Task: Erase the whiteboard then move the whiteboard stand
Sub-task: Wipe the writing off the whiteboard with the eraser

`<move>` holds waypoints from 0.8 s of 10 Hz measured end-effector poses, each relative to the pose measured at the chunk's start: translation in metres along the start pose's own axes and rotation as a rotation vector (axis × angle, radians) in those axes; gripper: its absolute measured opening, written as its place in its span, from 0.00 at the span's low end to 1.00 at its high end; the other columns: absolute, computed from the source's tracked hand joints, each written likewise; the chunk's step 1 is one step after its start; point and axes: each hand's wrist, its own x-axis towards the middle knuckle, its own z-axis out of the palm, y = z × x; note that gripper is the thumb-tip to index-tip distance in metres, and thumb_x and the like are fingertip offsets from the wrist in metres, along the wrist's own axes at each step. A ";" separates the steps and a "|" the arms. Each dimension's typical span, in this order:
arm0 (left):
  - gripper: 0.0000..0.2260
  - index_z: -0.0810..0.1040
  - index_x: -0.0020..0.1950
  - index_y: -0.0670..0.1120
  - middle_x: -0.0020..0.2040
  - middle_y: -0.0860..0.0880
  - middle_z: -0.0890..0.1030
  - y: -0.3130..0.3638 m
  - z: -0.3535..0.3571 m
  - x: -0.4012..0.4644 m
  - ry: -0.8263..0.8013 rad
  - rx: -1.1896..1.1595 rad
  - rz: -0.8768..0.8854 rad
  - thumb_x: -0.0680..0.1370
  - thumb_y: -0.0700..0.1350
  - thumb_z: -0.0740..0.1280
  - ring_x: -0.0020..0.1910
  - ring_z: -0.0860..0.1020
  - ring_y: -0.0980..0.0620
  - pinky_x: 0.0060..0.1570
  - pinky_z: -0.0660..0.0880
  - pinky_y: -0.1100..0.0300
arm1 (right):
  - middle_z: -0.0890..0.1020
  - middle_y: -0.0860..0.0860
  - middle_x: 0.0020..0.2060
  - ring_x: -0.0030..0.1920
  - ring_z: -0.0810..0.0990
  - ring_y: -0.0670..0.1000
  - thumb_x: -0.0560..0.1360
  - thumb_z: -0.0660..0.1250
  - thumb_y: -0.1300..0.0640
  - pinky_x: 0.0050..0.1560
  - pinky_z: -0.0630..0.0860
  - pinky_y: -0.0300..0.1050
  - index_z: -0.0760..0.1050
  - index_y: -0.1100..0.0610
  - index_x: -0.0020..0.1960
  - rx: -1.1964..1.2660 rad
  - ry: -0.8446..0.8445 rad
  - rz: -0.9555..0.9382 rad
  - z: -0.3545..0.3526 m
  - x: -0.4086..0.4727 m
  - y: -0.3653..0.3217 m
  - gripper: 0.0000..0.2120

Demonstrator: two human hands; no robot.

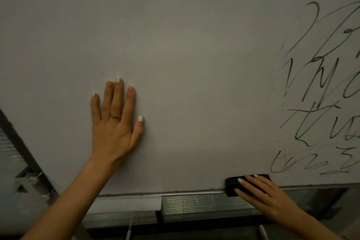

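My left hand (115, 128) is flat on the whiteboard (175, 45), in the lower left part of the frame. Its fingers are spread out and hold nothing. I have a ring (116, 116) on one finger. My right hand (261, 193) is in the lower right of the frame. Its fingers press down on a black eraser (232, 186), which touches the bottom edge of the board. Black writing (321, 91) fills the right side of the board, just above the eraser. The rest of the board is clean. A gray tray (194, 203) sits under the board.
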 end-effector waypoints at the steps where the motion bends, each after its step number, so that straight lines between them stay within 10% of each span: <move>1: 0.27 0.43 0.78 0.46 0.77 0.51 0.38 0.001 0.001 -0.001 0.000 -0.022 -0.035 0.81 0.52 0.49 0.77 0.41 0.49 0.74 0.40 0.48 | 0.60 0.53 0.75 0.75 0.57 0.54 0.84 0.48 0.58 0.75 0.53 0.52 0.53 0.55 0.77 0.038 0.018 0.029 0.000 0.011 -0.014 0.22; 4: 0.27 0.44 0.78 0.46 0.77 0.50 0.37 0.002 0.003 0.000 -0.016 -0.051 -0.035 0.82 0.52 0.48 0.76 0.41 0.50 0.73 0.40 0.47 | 0.71 0.53 0.65 0.63 0.72 0.53 0.82 0.51 0.59 0.69 0.62 0.51 0.71 0.53 0.65 0.094 0.142 0.024 0.030 0.123 -0.119 0.16; 8: 0.27 0.47 0.78 0.44 0.78 0.48 0.40 -0.001 0.002 -0.001 -0.003 -0.027 0.050 0.81 0.51 0.51 0.77 0.43 0.50 0.74 0.40 0.50 | 0.69 0.52 0.67 0.64 0.71 0.52 0.82 0.53 0.57 0.70 0.59 0.51 0.68 0.53 0.69 0.073 0.080 -0.115 0.029 0.164 -0.133 0.16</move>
